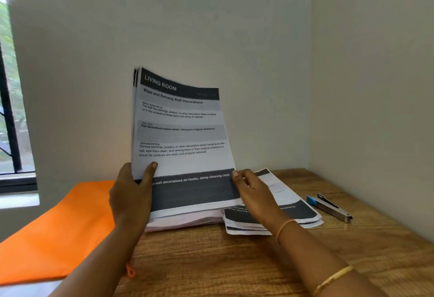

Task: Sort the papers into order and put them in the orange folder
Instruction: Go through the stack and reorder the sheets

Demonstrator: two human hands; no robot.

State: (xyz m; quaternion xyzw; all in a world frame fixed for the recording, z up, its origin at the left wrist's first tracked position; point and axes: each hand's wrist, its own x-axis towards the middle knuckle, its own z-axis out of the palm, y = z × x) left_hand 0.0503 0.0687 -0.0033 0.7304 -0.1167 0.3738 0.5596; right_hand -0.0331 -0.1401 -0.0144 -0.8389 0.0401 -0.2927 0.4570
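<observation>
Hiding part of the flat papers (277, 205), hands hold a sheaf (183, 137).

The held top sheet (182, 132) reads "LIVING ROOM" and "Wipe and Rehang Wall Decorations".

Plain room corner here. Two off-white walls (211, 26) meet on the right side, bare, no marks that I can make out. Wooden table (234, 256) is pushed right into that corner, warm brown top with obvious grain. On the far left there's a window (9, 108) with a dark frame and a pale sill under it, green trees blurry outside. Soft daylight comes in from that side, so the wall looks even and a bit grey-green.
</observation>
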